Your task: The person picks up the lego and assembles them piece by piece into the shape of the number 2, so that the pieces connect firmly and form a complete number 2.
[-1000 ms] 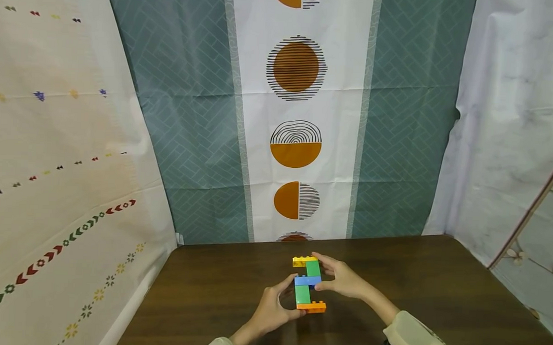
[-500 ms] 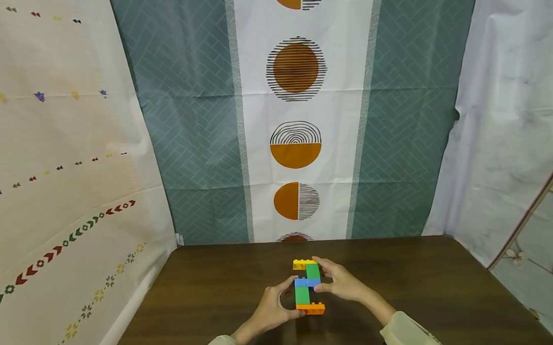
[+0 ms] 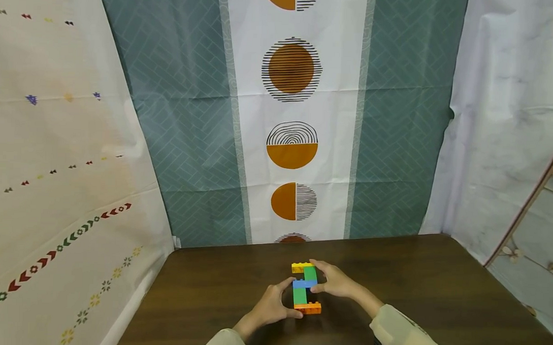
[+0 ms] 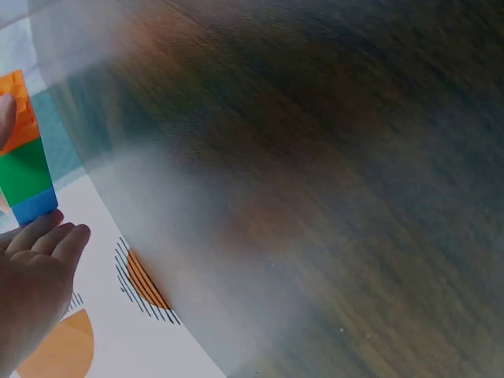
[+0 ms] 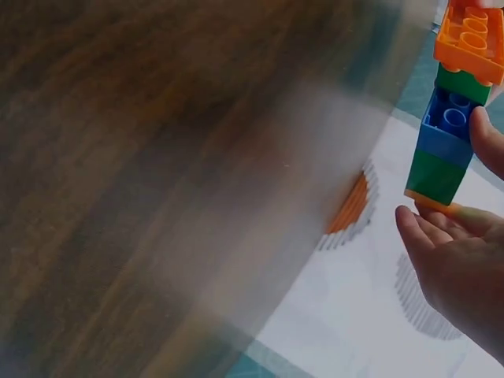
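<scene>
Several toy building bricks are joined in a stepped, S-like shape between the two hands. In the head view it runs from a yellow brick (image 3: 300, 268) through a green brick (image 3: 310, 273), a blue brick (image 3: 304, 283) and another green brick (image 3: 299, 295) to an orange brick (image 3: 308, 308). The left hand (image 3: 272, 305) grips the near part, its thumb at the orange brick and fingertips at the blue one. On the far part, the right hand (image 3: 336, 282) has its fingers at the yellow end and its thumb by the blue brick (image 5: 445, 130). Whether the bricks touch the table cannot be told.
A dark brown wooden table (image 3: 208, 287) lies under the hands. Behind it hangs a green and white patterned cloth (image 3: 391, 146), with a pale patterned cloth (image 3: 65, 185) on the left and a whitish one (image 3: 501, 150) on the right.
Both hands and the joined bricks have come slightly lower, the yellow end dropping most. The head view has shifted a little. Both hands keep their grip.
</scene>
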Motion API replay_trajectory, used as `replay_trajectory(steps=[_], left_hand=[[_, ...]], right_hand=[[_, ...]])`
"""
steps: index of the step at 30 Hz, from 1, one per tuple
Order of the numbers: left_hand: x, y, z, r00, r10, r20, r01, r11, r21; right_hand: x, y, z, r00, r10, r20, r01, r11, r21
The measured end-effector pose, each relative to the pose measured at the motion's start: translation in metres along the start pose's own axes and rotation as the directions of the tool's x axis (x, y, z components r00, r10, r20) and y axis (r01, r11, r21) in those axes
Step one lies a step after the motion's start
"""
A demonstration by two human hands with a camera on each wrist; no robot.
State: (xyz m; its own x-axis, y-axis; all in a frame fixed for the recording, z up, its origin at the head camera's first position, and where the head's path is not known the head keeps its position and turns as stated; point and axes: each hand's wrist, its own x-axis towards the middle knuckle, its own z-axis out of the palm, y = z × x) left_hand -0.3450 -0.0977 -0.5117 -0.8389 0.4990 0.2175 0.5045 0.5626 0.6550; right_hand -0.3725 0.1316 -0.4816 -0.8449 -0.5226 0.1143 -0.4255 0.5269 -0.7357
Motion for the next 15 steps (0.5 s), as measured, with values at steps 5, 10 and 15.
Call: replay_trajectory(steps=[5, 10, 15], left_hand=[[0.001, -0.006, 0.001, 0.996, -0.060, 0.061, 0.057, 0.998, 0.041], [0.001, -0.010, 0.005, 0.983, -0.140, 0.115, 0.131, 0.988, 0.079], [0.002, -0.012, 0.006, 0.981, -0.155, 0.119, 0.146, 0.986, 0.081]], right_hand=[[0.007, 0.006, 0.009, 0.999, 0.041, 0.031, -0.039, 0.997, -0.066], [0.012, 0.011, 0.019, 0.995, 0.093, 0.046, -0.085, 0.986, -0.141], [0.014, 0.014, 0.023, 0.992, 0.117, 0.044, -0.108, 0.977, -0.182]])
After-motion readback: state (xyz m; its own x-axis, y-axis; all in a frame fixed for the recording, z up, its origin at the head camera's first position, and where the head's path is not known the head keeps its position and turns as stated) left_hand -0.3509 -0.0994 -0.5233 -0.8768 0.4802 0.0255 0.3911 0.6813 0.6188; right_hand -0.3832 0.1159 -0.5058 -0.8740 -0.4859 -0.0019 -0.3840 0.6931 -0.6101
